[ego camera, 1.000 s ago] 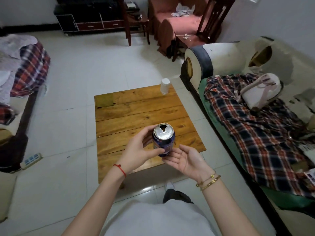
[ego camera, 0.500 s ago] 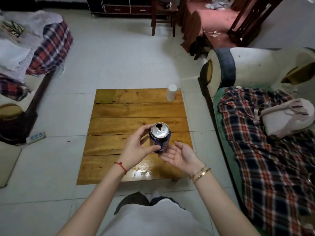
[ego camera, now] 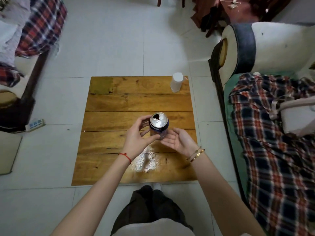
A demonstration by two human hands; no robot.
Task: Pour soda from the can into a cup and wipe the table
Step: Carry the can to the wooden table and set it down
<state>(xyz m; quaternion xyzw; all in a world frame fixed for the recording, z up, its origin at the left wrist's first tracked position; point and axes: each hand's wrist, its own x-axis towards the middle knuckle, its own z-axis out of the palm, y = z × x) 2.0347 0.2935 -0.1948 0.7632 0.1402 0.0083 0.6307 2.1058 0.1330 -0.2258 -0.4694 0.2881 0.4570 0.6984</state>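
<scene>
A blue soda can (ego camera: 159,125) with an opened top stands upright above the middle of the low wooden table (ego camera: 119,103). My left hand (ego camera: 139,137) grips its side with thumb and fingers. Just right of the can my right hand (ego camera: 179,140) is palm up, fingers apart, near the can's base without clearly holding it. A white cup (ego camera: 176,82) stands at the table's far right corner. A wet shiny patch (ego camera: 148,161) lies on the near planks.
A sofa with a plaid cloth (ego camera: 276,150) and a pale bag (ego camera: 296,114) runs along the right. Another seat with plaid fabric (ego camera: 39,26) is at the left, and a power strip (ego camera: 35,124) lies on the tiled floor. My legs (ego camera: 150,206) are below.
The view has tilted down and closer over the table. The can stays upright in my left hand. My right hand remains open beside it.
</scene>
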